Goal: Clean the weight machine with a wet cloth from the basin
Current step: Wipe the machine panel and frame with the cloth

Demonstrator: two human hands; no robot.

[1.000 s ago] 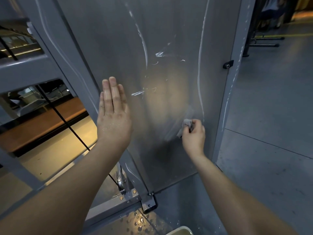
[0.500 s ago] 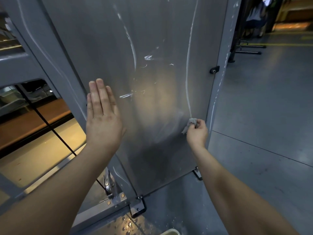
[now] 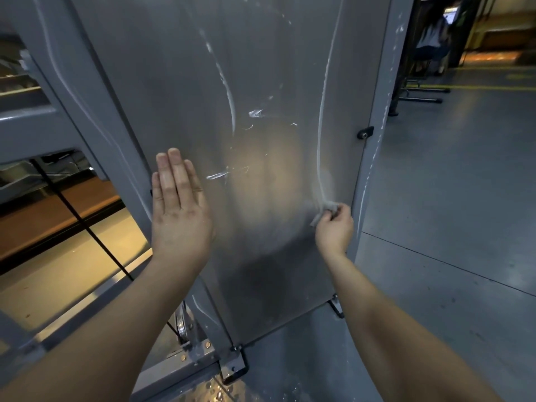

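Observation:
The weight machine's tall grey translucent panel (image 3: 220,71) fills the middle of the head view, streaked with white marks and wet smears. My left hand (image 3: 178,207) lies flat on the panel's left edge, fingers straight and together. My right hand (image 3: 335,226) grips a small bunched grey cloth (image 3: 327,206) and presses it on the panel low at the right, at the foot of a long white streak (image 3: 320,140). The basin is out of view.
The machine's grey frame post (image 3: 374,91) runs along the panel's right side with a black knob (image 3: 365,133). A black cable (image 3: 87,227) and a pulley (image 3: 182,323) sit lower left. Wet drops lie on the floor (image 3: 214,396). A person stands far back right (image 3: 432,39).
My right hand has carried the cloth rightward across the panel to the foot of the long white streak. The left hand stays flat on the panel. The camera has shifted a little.

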